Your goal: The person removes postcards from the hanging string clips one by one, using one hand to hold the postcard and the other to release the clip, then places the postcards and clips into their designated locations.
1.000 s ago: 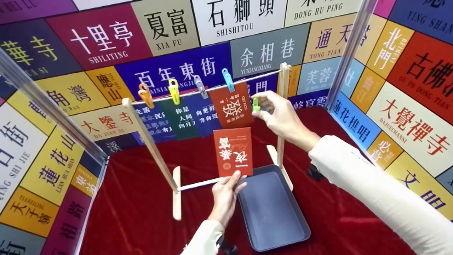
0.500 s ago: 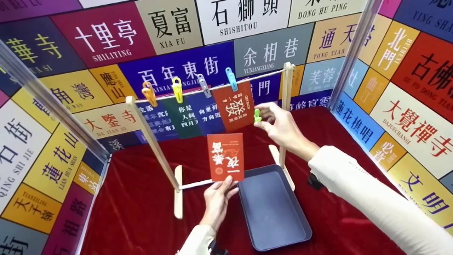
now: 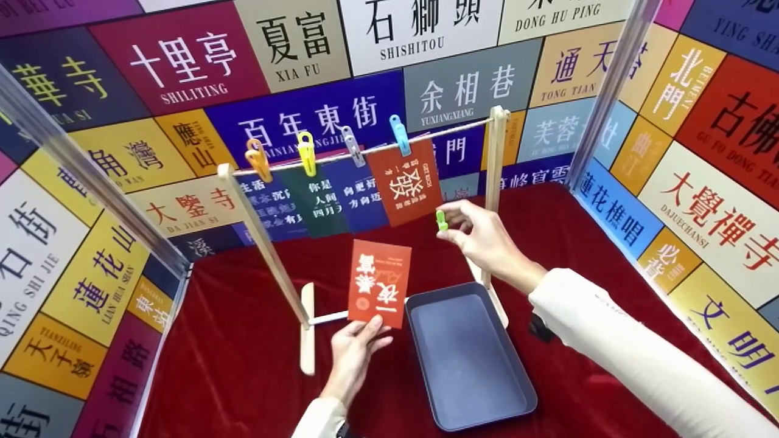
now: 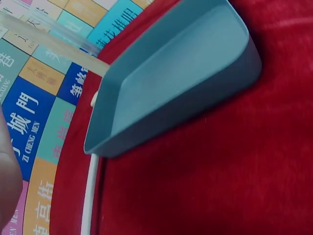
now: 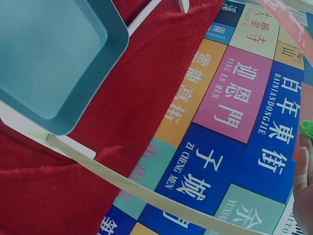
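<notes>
My left hand pinches a red card by its lower edge, thumb on the front. The card stands slightly tilted below the hanging row, apart from it. Between thumb and fingertips my right hand pinches a small green clothespin, just below and right of a hanging red card. A blue clothespin clips that card to the rope. In the right wrist view, the green clothespin shows at the right edge. Only a blurred bit of the left hand appears in the left wrist view.
A wooden rack carries the rope. Dark cards hang left of the red one, under orange, yellow and grey clothespins. A dark grey tray lies on red cloth, by the rack's right foot. Lettered panels stand behind.
The left hand has brought its red card down and to the left, tilting it a little. The right hand has lowered the green clothespin, away from the hanging red card's edge.
</notes>
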### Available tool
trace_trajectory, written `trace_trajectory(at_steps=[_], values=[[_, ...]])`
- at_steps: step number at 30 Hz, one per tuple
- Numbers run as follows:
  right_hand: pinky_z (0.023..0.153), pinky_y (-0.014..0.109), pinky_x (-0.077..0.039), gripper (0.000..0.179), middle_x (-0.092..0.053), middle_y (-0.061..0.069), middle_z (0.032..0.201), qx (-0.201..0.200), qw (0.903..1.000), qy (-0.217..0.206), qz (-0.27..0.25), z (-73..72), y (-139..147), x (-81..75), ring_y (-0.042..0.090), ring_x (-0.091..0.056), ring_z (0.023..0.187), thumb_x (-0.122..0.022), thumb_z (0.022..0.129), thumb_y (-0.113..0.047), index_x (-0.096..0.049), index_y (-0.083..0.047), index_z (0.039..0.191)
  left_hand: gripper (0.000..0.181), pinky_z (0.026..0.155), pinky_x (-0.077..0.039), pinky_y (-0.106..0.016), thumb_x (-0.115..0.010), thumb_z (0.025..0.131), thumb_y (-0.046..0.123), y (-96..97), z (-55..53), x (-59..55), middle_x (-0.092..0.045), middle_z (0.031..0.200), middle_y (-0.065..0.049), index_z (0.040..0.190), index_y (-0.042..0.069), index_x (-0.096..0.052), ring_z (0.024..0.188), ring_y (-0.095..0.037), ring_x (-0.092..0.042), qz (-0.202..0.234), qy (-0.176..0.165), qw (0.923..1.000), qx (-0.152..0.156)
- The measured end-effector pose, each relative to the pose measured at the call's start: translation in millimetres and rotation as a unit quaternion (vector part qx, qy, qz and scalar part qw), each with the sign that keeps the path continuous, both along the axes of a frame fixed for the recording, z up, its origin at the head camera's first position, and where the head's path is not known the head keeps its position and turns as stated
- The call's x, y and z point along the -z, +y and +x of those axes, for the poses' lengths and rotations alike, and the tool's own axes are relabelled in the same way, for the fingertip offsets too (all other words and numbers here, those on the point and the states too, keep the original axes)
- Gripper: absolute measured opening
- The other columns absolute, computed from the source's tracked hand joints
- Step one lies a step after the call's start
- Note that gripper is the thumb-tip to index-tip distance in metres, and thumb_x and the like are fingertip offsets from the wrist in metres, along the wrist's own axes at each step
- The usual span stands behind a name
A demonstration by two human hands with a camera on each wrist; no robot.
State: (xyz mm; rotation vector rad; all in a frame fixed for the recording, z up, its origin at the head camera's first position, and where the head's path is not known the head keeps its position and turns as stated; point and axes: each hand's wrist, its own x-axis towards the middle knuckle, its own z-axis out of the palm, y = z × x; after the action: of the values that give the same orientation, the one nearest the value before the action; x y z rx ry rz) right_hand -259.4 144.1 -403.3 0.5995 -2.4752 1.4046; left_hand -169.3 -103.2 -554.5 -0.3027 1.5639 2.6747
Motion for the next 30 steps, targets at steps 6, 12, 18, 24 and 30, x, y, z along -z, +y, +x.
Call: trace_trajectory(at_steps=[6, 12, 18, 24, 30], values=[[0.074, 0.017, -0.052, 0.037, -0.072, 0.013, 0.101, -0.004, 1.0000, -0.008, -0.002, 3.1, -0.8, 13.7, 0.022, -0.065, 0.092, -0.077, 0.086, -0.002, -0.065, -0.003, 0.121, 0.009, 0.070, -0.066, -0.033, -0.067, 0.093, 0.000, -10.8, 4.1, 5.7, -0.072, 0.083, -0.001, 0.088, 0.005, -0.071, 0.079, -0.018, -0.074, -0.040, 0.005, 0.9990, 0.016], [0.073, 0.017, -0.051, 0.037, -0.072, 0.012, 0.100, 0.000, 0.9999, -0.007, -0.010, 4.9, 2.1, 24.0, 0.020, -0.064, 0.090, -0.077, 0.085, -0.002, -0.067, -0.004, 0.120, 0.010, 0.068, -0.066, -0.034, -0.066, 0.093, 0.000, -15.7, 9.8, 9.9, -0.073, 0.079, -0.002, 0.085, 0.004, -0.068, 0.077, -0.017, -0.074, -0.061, 0.002, 0.9979, 0.022], [0.074, 0.017, -0.052, 0.038, -0.072, 0.013, 0.102, 0.006, 0.9997, -0.019, -0.014, 7.9, 5.1, 36.8, 0.022, -0.065, 0.093, -0.075, 0.086, 0.000, -0.068, -0.006, 0.123, 0.007, 0.068, -0.067, -0.037, -0.067, 0.094, 0.000, -21.5, 16.5, 12.3, -0.072, 0.078, -0.005, 0.087, -0.001, -0.068, 0.080, -0.022, -0.074, -0.081, 0.011, 0.9960, 0.036], [0.071, 0.014, -0.051, 0.038, -0.072, 0.012, 0.102, 0.007, 0.9998, -0.016, -0.011, 9.9, 7.1, 46.9, 0.020, -0.065, 0.090, -0.077, 0.085, -0.001, -0.070, -0.006, 0.121, 0.017, 0.069, -0.067, -0.037, -0.068, 0.093, 0.003, -31.5, 20.1, 15.1, -0.073, 0.080, -0.006, 0.100, -0.013, -0.069, 0.075, -0.018, -0.074, -0.115, 0.010, 0.9923, 0.044], [0.067, 0.017, -0.053, 0.038, -0.071, 0.011, 0.097, 0.004, 0.9999, -0.007, -0.006, 11.0, 9.6, 58.1, 0.016, -0.062, 0.083, -0.079, 0.082, -0.001, -0.073, -0.007, 0.119, 0.022, 0.068, -0.067, -0.038, -0.068, 0.093, 0.003, -45.6, 23.1, 21.1, -0.072, 0.078, -0.013, 0.092, -0.020, -0.065, 0.061, -0.016, -0.072, -0.160, 0.020, 0.9850, 0.061]])
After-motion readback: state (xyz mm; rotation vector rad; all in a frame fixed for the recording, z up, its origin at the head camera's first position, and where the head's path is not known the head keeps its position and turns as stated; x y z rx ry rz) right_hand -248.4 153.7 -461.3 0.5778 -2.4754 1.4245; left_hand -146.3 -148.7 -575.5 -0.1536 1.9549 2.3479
